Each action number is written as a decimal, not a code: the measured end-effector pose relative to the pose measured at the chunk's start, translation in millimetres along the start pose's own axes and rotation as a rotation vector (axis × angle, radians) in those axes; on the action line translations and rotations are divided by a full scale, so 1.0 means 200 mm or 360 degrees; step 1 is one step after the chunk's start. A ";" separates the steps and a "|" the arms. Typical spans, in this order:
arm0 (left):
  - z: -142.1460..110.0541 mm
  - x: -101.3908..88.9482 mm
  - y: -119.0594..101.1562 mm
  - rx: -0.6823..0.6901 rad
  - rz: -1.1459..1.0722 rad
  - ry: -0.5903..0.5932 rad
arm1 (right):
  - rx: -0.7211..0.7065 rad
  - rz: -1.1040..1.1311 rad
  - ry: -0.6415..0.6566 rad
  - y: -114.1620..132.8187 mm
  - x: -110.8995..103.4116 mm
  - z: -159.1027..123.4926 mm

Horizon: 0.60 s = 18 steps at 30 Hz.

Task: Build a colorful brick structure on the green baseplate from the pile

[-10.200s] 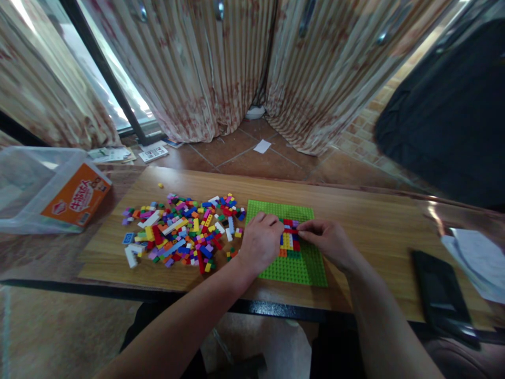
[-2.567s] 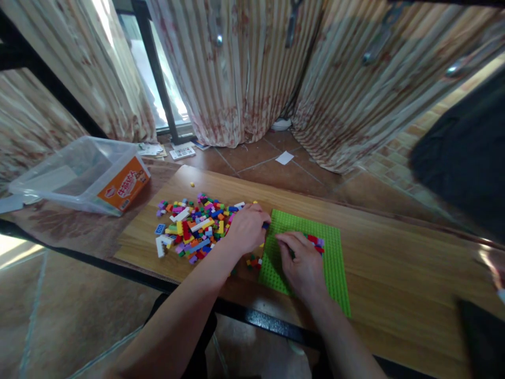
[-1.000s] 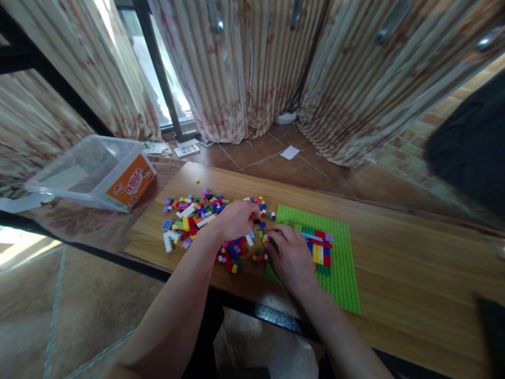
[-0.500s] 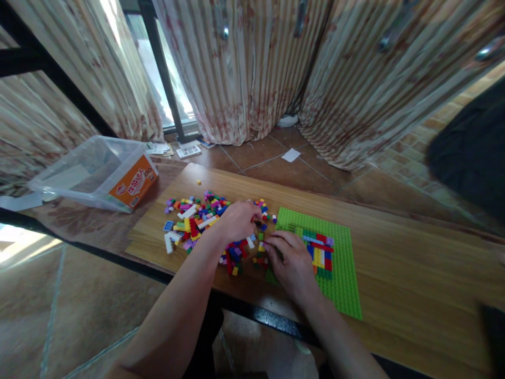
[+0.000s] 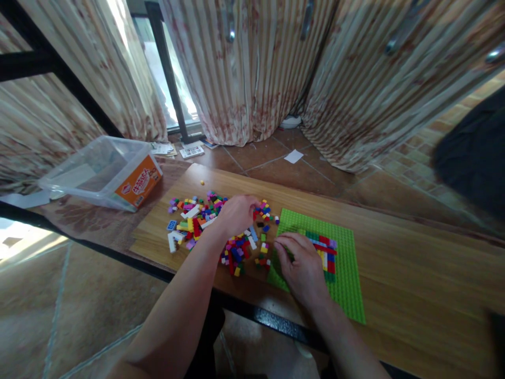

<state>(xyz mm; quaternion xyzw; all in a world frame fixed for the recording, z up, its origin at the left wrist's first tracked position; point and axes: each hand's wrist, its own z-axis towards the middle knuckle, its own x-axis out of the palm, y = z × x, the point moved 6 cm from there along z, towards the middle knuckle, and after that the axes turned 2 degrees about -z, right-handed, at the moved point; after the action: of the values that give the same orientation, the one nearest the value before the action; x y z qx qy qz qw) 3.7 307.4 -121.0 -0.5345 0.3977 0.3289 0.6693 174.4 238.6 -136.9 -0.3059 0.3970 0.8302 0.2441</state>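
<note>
My left hand reaches over a pile of loose building bricks. Its fingers bend down among small bricks at the pile's right side, and the fingertips are mostly hidden. My right hand is over the left part of a green baseplate, thumb and forefinger curled together; anything between them is too small to make out. Partly behind this hand, a patch of fitted bricks in red, blue, yellow, white and green sits on the baseplate. A few small bricks lie between pile and baseplate.
At the left stands a clear plastic bin with an orange label. The wooden board extends right under the baseplate. One yellow brick lies apart near the far edge. Striped curtains hang behind; a paper lies on the tiled floor.
My left hand has shifted slightly away from me over the pile. My right hand has drawn back a little to the right, from the small bricks onto the baseplate.
</note>
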 end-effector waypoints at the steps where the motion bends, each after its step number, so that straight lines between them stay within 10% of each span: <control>1: 0.00 -0.01 0.01 -0.0022 -0.0019 -0.0030 | 0.0000 -0.0002 0.0000 0.00 0.00 0.00; 18: -0.02 -0.06 0.08 -0.0009 -0.0072 0.0068 | -0.0040 0.0043 0.0025 0.00 0.01 -0.01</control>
<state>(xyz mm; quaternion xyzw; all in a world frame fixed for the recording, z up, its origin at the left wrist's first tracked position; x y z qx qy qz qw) -16.4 306.1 -119.0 -0.5521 0.3987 0.3033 0.6665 174.7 237.1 -139.8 -0.3101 0.3925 0.8359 0.2259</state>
